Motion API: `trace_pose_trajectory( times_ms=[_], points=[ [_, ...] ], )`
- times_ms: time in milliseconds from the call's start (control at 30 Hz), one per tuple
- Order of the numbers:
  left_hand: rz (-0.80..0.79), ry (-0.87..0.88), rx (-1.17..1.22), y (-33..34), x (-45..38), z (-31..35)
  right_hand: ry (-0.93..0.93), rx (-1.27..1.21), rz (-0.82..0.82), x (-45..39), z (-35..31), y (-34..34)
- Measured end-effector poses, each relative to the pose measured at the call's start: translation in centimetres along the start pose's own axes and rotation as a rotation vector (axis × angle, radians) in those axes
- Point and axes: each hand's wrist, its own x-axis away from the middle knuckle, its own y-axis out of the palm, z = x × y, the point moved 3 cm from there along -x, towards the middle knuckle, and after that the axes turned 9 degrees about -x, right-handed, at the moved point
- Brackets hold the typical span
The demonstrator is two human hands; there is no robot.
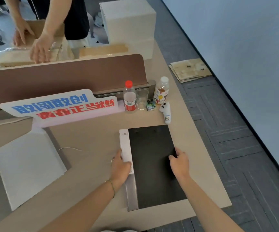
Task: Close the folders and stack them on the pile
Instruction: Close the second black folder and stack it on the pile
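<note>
A black folder (153, 171) with a white spine label lies closed and flat on the beige desk (91, 141), near its right edge. My left hand (121, 166) grips the spine side, thumb on the white label. On the black cover's right edge my right hand (179, 162) rests, fingers curled over it. Whether more folders lie under this one I cannot tell.
A white board (28, 166) lies at the left. Behind the folder stand a lettered sign (63, 104), two bottles (130, 97), a glass (142, 100), a small green carton and a white controller (165, 111). A brown divider (65, 77) separates another person's hands. The desk edge drops to carpet at the right.
</note>
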Motion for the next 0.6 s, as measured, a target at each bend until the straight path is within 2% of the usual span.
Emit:
trace_pose_trajectory(
  times_ms=[200, 600],
  points=[
    [-0.039, -0.044, -0.011, 1.6, -2.4, -2.3, 0.044, -0.012, -0.030, 0.5, -0.7, 0.0],
    [-0.086, -0.105, 0.084, 3.0, -0.5, 0.1, 0.059, -0.010, -0.031, -0.3, -0.1, 0.5]
  ],
)
